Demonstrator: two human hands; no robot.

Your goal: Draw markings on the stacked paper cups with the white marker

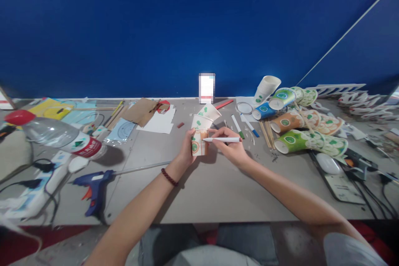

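Note:
In front of me my left hand (186, 149) is closed around a paper cup (199, 149) with a round printed mark and orange-brown colouring on part of its side. More white cups with green leaf prints (205, 116) extend up from it, bent to the right like a joined chain. My right hand (229, 146) grips a white marker (227, 139), its tip at the side of the held cup. The marker has a red end at the right. A beaded bracelet (169, 177) is round my left wrist.
At left are a lying water bottle (62, 135), a power strip (40, 191) and a blue glue gun (96, 185). Coloured cup chains (289, 141), a cup stack (266, 89) and a phone (341, 185) lie right. A green marker (237, 126) and a blue one (250, 125) lie behind my right hand.

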